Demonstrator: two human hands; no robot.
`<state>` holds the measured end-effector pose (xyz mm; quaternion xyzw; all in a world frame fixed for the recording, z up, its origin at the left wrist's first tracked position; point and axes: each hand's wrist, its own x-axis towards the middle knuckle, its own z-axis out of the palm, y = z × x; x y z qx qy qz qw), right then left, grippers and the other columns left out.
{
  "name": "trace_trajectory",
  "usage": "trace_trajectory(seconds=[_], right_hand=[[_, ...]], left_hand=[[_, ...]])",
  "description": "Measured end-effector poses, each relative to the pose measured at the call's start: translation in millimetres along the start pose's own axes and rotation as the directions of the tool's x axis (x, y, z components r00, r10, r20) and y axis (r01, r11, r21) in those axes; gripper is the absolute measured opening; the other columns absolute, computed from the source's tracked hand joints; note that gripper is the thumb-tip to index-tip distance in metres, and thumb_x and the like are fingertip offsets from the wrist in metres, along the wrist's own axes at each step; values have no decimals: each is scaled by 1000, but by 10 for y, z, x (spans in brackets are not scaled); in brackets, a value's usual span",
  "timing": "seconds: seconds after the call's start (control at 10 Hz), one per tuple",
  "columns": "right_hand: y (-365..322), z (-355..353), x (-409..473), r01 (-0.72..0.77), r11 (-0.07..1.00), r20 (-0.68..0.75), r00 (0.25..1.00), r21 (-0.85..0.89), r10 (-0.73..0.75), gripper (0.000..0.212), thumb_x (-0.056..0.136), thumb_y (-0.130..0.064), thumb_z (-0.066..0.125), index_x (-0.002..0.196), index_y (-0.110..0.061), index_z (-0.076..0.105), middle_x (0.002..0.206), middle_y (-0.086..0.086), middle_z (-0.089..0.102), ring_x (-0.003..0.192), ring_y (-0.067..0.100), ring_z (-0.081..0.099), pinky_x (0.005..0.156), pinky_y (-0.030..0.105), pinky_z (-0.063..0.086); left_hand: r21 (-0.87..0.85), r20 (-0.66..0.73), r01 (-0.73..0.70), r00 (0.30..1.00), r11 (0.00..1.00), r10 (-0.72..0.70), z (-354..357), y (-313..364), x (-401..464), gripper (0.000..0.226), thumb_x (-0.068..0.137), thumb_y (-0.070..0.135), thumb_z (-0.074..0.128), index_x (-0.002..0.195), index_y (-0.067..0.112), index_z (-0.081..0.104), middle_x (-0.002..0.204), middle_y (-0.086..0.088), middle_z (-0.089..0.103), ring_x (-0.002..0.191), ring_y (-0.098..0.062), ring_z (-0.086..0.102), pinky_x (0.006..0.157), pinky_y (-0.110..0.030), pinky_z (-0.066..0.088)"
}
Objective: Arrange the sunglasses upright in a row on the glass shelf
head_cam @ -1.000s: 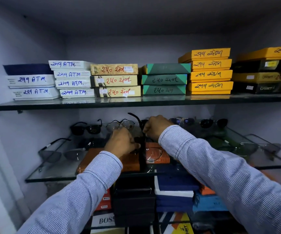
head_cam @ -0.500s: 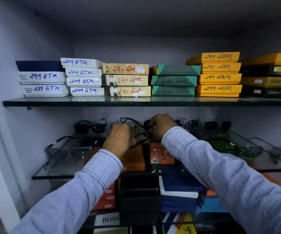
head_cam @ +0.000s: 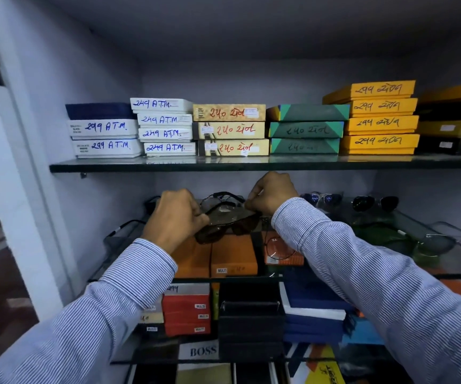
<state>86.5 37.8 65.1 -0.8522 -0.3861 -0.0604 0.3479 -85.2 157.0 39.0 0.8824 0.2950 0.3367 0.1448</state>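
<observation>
Lifted since earlier, brown sunglasses (head_cam: pixel 228 228) hover over glass shelf (head_cam: pixel 445 268).

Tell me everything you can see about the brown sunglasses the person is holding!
The brown sunglasses have big, dark brown see-through lenses and a thin black frame that looks like plastic. They are tilted, lenses facing down and toward the camera, above the middle of the glass shelf; whether they touch it is unclear. The left hand grips one end and the right hand pinches the other. Orange boxes show below them through the glass.
</observation>
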Motion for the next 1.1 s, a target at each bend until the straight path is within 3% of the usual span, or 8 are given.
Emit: trace_trajectory(seconds=[0.1,0.2,0.3,0.4,0.5,0.7,1.0,1.1], right_hand=[[-30,-15,-47,-38,999,24,999,-37,39,21,70,-16,86,88,-7,81,92,8,76,89,20,70,80,24,55],[-25,-3,-110,-79,992,67,994,-95,85,24,74,-15,81,95,-4,78,101,11,74,91,24,70,83,32,60],[-33,44,-165,-128,976,136,979,-175,152,38,74,-19,79,109,-5,72,108,12,67,94,26,67,78,30,59],[-67,87,-184,-154,962,166,967,-226,194,39,75,-22,77,109,-5,70,85,5,62,73,20,61,61,27,53],[-83,139,-184,-154,958,183,962,-242,201,40,75,-28,75,107,-6,67,77,4,57,66,18,57,58,27,52],[-85,261,-185,-138,960,161,970,-242,181,42,71,-33,74,104,-10,60,114,14,62,95,30,66,83,41,61],[-69,305,-179,-91,950,149,979,-300,140,46,78,-24,75,118,-4,64,123,17,61,110,31,62,92,40,58],[-91,260,-243,-91,954,127,983,-285,132,45,78,-25,76,117,-4,66,122,17,63,108,31,64,90,38,57]], left_hand=[[-27,-2,82,997,996,-82,-7,-13,21,18,77,20,84,70,5,78,57,8,61,54,2,55,48,-9,39],[-30,20,114,993,993,-114,19,-22,44,17,74,17,84,75,2,75,73,-6,71,69,-17,68,61,-26,59],[-16,27,148,989,989,-148,53,-13,34,17,73,17,83,79,3,74,87,-14,74,86,-31,72,80,-43,63],[-17,20,147,989,989,-146,92,-16,1,13,72,14,81,74,4,74,82,-13,75,82,-32,73,82,-44,63],[13,-2,143,990,990,-143,104,-34,-17,22,70,18,83,84,5,72,93,-14,75,90,-35,72,85,-46,62],[96,23,125,992,987,-128,133,-84,-11,32,71,21,83,96,4,71,104,-18,73,100,-38,69,87,-47,60],[151,11,114,993,982,-117,158,-107,-51,40,69,24,88,99,3,72,109,-22,69,100,-42,70,80,-43,59],[158,25,102,994,982,-107,118,-90,-67,28,73,19,83,94,3,74,105,-21,73,99,-42,70,83,-45,61]])
